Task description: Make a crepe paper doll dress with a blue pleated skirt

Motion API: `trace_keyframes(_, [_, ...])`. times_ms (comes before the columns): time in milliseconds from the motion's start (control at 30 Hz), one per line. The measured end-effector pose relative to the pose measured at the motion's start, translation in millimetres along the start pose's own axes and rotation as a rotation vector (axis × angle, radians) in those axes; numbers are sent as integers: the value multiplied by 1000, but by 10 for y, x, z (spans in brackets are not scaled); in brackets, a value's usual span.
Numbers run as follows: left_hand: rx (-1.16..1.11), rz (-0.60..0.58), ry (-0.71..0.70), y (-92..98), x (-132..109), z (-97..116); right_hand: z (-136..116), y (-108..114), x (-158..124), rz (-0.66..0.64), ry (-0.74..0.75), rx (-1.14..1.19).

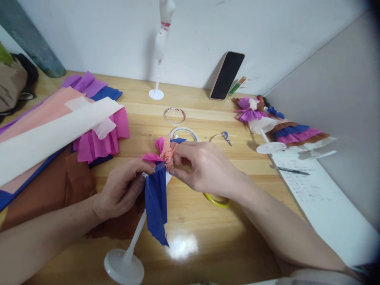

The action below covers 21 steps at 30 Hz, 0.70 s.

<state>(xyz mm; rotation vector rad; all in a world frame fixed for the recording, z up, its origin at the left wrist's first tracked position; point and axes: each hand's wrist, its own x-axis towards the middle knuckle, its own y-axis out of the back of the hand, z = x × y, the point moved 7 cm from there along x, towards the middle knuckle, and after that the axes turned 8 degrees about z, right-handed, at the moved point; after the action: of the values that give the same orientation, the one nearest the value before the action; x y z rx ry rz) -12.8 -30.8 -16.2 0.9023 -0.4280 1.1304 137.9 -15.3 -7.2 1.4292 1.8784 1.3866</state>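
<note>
Between my hands is a small figure on a white stand (124, 263), tilted, dressed in gathered crepe paper. My left hand (123, 188) pinches the top of a hanging blue crepe paper piece (156, 204), where a shiny clear strip shows. My right hand (204, 164) comes from the other side, its thumb and fingers closed on the edge of a peach crepe paper gather (168, 153). Pink crepe paper (152, 157) sticks out on the left of that gather. Most of the figure's body is hidden by paper and fingers.
Crepe paper sheets (59, 126) lie in a pile at left. A white mannequin (162, 43) stands at the back near a leaning phone (228, 75). Tape rings (184, 130) sit mid-table. At right are a dressed figure (267, 122), a pen (292, 171) and a written sheet (326, 206).
</note>
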Motion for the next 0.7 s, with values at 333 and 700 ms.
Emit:
trace_keyframes(333, [16, -34, 26, -8, -24, -22, 36, -82, 19, 76, -38, 136])
trace_keyframes(700, [56, -88, -61, -70, -75, -17, 227, -150, 50, 123, -220, 325])
